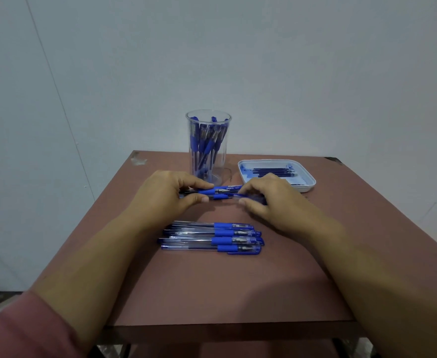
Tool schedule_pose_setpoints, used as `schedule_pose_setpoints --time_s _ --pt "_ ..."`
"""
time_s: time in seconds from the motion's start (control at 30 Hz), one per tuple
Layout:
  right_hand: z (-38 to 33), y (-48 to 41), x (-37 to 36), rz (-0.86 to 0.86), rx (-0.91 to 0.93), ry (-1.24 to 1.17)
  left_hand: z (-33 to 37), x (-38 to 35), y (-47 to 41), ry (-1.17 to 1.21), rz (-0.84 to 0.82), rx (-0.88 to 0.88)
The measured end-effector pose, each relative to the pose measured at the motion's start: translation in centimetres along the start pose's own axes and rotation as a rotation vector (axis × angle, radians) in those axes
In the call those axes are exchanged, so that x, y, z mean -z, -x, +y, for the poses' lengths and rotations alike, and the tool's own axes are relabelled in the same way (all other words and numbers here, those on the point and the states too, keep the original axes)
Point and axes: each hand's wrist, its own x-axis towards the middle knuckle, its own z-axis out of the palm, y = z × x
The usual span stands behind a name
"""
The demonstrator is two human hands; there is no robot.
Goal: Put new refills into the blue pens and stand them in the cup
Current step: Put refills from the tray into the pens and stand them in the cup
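Head view: pinching blue-gripped clear plastic pens [218, 193] between thumb and fingertips of left hand [164, 196] and right hand [263, 200], likely for unscrewing; just beyond fingertips, tall clear plastic cup [226, 146], white refill tray [310, 184].

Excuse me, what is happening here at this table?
A person is refilling blue pens. The left hand and the right hand both grip a pen over the brown table. Several pens already stand in the clear cup. Refills lie in the white tray on the right, and a row of pens lies nearest the person.
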Motion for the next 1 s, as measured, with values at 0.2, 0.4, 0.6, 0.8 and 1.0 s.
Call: schedule_pose_setpoints --time_s 0.2,0.4,0.6,0.8,1.0 --pt "-0.8 0.3 0.5 0.039 0.003 -0.122 0.1 -0.2 0.0 -0.021 -0.029 0.006" --pt "-1.3 0.0 -0.8 0.073 0.103 -0.141 0.8 -0.7 0.3 -0.039 -0.033 -0.074" --pt "-1.4 0.0 -1.4 0.204 0.159 -0.2 1.1 -0.5 0.2 -0.12 0.053 -0.249" --pt "-1.5 0.1 -1.1 0.234 0.093 -0.285 2.1 -0.6 0.3 -0.083 0.078 -0.211" --pt "-0.7 -0.1 -0.9 0.232 -0.005 -0.486 3.5 0.4 0.8 -0.282 -0.135 -0.047"
